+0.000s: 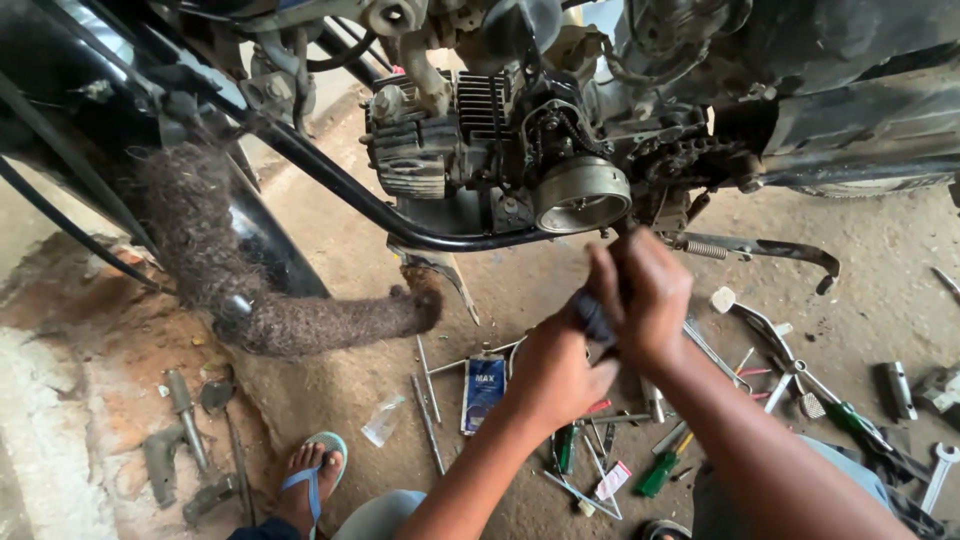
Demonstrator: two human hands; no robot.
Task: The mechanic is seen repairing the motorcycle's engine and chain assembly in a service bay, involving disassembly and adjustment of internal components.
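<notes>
Both hands, left hand point(555, 372) and right hand point(645, 295), clasp a dark part point(594, 318).

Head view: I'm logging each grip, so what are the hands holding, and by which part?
Both hands, left and right, close together on a small dark object. Only a bit of it shows between them, so what it is and where it's gripped cannot be told.

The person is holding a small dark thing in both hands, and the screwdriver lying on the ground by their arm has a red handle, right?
Not quite. The head view shows both hands, left hand and right hand, on the small dark thing, but the screwdriver on the dusty ground has a green handle, not red.
</notes>
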